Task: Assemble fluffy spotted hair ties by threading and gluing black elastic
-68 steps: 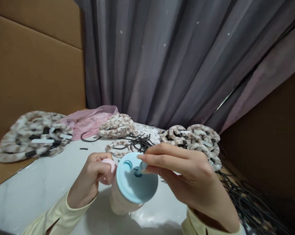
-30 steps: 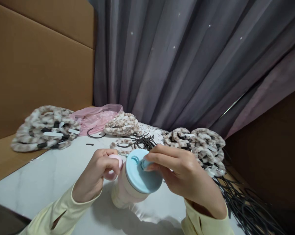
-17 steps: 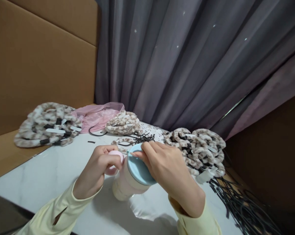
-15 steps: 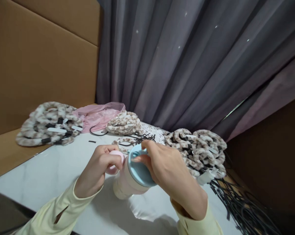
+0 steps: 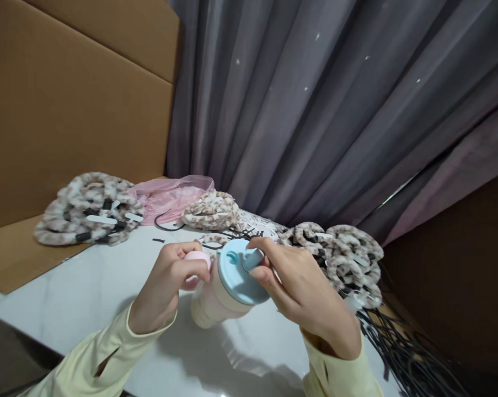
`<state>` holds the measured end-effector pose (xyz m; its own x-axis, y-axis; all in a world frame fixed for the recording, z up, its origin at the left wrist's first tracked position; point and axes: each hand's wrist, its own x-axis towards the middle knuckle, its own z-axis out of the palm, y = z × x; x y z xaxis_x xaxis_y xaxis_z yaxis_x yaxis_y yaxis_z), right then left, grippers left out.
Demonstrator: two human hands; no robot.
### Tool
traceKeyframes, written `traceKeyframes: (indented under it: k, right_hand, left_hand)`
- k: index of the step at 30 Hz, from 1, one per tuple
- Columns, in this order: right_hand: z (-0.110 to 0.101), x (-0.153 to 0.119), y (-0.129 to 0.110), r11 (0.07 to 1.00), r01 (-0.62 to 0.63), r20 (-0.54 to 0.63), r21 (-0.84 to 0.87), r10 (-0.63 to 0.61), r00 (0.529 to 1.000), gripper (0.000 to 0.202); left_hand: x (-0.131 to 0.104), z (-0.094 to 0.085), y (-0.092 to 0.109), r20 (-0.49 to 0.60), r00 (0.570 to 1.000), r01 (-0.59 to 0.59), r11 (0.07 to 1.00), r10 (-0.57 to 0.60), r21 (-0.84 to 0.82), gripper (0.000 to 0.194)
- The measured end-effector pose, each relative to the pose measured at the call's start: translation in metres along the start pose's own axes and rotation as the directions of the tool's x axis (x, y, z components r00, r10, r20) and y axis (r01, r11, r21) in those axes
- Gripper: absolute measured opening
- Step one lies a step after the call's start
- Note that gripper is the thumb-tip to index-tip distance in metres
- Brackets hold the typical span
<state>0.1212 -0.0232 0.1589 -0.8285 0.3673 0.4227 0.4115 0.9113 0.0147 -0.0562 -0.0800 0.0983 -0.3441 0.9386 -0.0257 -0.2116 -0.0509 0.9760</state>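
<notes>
The left hand (image 5: 161, 284) is gripping the tumbler's pink handle (image 5: 196, 263), apparently for steadiness; beside that grip, the right hand (image 5: 304, 281) is pinching the blue spout (image 5: 253, 259) on its lid (image 5: 238, 281).

Loop piles (image 5: 89, 212) L & R of cup (image 5: 232, 298), bag (image 5: 166, 196) on tbl (image 5: 83, 292) behind L, cords (image 5: 401, 347) far R.

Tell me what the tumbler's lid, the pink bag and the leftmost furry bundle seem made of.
Lid: probably hard plastic, satin, with moulded recesses. Pink bag: thin plastic film, slightly glossy, translucent and crinkled. Furry bundle: likely synthetic plush, matt, with a fuzzy mottled pile.
</notes>
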Motion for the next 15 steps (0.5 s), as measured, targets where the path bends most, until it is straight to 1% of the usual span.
traceKeyframes:
  k: [2, 4, 7, 9, 11, 12, 13, 14, 15]
  right_hand:
    - [-0.003, 0.0, 0.001, 0.997, 0.061, 0.036, 0.047, -0.062, 0.997, 0.022]
    - [-0.002, 0.0, 0.0, 0.999, 0.039, 0.035, -0.018, -0.039, 0.999, 0.018]
    - [0.006, 0.001, -0.004, 0.984, -0.087, -0.043, -0.158, 0.081, 0.996, 0.018]
    - [0.013, 0.002, -0.009, 0.955, -0.204, -0.132, -0.214, 0.178, 0.975, 0.016]
    - [0.02, 0.005, -0.013, 0.919, -0.333, -0.237, -0.211, 0.282, 0.93, 0.015]
    - [0.023, 0.007, -0.014, 0.908, -0.382, -0.283, -0.175, 0.325, 0.902, 0.015]
    - [0.024, 0.008, -0.013, 0.904, -0.412, -0.319, -0.116, 0.359, 0.877, 0.017]
    - [0.025, 0.009, -0.011, 0.909, -0.414, -0.348, -0.039, 0.377, 0.858, 0.019]
    - [0.024, 0.01, -0.008, 0.921, -0.386, -0.374, 0.055, 0.377, 0.847, 0.021]
  left_hand:
    - [0.0, -0.002, 0.001, -0.008, 1.0, -0.002, 1.0, 0.002, 0.004, 0.017]
    - [-0.001, -0.001, 0.001, -0.014, 1.0, -0.013, 1.0, 0.013, 0.01, 0.019]
    - [-0.006, 0.004, 0.0, -0.063, 0.996, -0.058, 0.996, 0.062, 0.061, 0.021]
    - [-0.013, 0.011, -0.002, -0.119, 0.982, -0.13, 0.98, 0.149, 0.152, 0.021]
    - [-0.019, 0.016, -0.002, -0.175, 0.944, -0.221, 0.931, 0.279, 0.291, 0.021]
    - [-0.022, 0.017, -0.001, -0.191, 0.919, -0.261, 0.894, 0.346, 0.364, 0.021]
    - [-0.023, 0.016, 0.001, -0.203, 0.888, -0.297, 0.852, 0.412, 0.432, 0.021]
    - [-0.023, 0.013, 0.005, -0.19, 0.864, -0.328, 0.808, 0.466, 0.489, 0.021]
    - [-0.022, 0.01, 0.01, -0.181, 0.84, -0.358, 0.773, 0.512, 0.523, 0.022]
